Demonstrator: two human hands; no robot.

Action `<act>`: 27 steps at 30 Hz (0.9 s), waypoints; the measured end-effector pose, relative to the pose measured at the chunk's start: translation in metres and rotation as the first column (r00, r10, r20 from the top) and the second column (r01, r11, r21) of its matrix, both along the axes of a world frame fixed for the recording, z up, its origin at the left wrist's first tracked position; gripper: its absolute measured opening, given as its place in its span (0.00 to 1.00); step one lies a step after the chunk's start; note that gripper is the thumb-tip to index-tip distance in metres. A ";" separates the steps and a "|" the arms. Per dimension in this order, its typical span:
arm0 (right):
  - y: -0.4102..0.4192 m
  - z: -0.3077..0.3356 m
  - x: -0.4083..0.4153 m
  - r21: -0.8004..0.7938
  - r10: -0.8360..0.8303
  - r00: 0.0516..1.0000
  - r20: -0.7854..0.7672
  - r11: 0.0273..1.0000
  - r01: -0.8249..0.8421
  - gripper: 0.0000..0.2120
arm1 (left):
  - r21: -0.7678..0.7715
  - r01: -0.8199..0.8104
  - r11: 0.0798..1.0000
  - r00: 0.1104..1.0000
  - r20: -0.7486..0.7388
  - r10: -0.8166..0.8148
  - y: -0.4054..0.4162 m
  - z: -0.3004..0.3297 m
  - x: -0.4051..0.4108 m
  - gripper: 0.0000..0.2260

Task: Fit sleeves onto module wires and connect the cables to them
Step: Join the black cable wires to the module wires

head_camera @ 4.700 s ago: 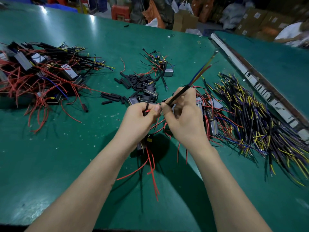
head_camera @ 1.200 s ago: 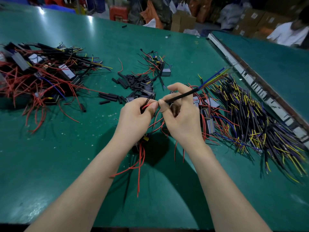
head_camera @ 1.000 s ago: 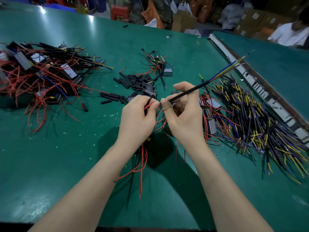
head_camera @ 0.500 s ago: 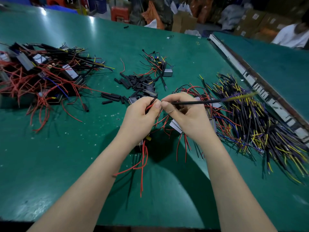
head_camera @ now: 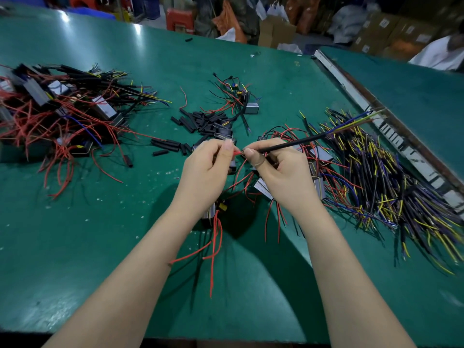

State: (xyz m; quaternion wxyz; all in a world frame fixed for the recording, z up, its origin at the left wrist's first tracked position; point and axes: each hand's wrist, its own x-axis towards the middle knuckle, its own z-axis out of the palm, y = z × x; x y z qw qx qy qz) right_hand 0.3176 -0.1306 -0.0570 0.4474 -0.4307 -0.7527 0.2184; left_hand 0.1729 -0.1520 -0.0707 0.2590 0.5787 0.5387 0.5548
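My left hand (head_camera: 203, 172) pinches the end of a red module wire (head_camera: 236, 153) between thumb and forefinger. Below that hand hangs a small grey module (head_camera: 213, 213) with red wires (head_camera: 214, 247) trailing toward me. My right hand (head_camera: 283, 175) grips a black cable (head_camera: 298, 142) whose blue and yellow cores fan out to the upper right. The cable's near end meets the red wire's tip between my two thumbs. Loose black sleeves (head_camera: 200, 121) lie just beyond my hands.
A heap of finished modules (head_camera: 57, 114) with red wires lies at the left. A big pile of black cables (head_camera: 391, 187) with yellow and blue cores fills the right. Several grey modules (head_camera: 319, 182) sit by my right hand. A metal rail (head_camera: 391, 131) borders the green table (head_camera: 75, 234).
My right hand has swung the black cable's far end around several times; it is now raised to the upper right again. Both hands keep their pinch where wire and cable meet.
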 end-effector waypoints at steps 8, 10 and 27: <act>-0.001 -0.002 -0.003 -0.011 -0.035 0.999 -0.035 0.999 0.035 0.03 | 0.008 0.021 1.000 0.999 -0.031 -0.021 -0.003 0.000 0.001 0.09; -0.001 -0.003 -0.004 0.027 -0.058 0.998 -0.020 0.998 0.059 0.03 | 0.009 0.018 1.000 0.999 -0.031 -0.017 -0.004 0.000 0.001 0.10; -0.001 0.000 -0.003 0.018 -0.118 0.993 0.021 0.993 0.117 0.06 | 0.073 -0.023 0.997 0.991 -0.127 0.032 -0.009 0.000 0.007 0.07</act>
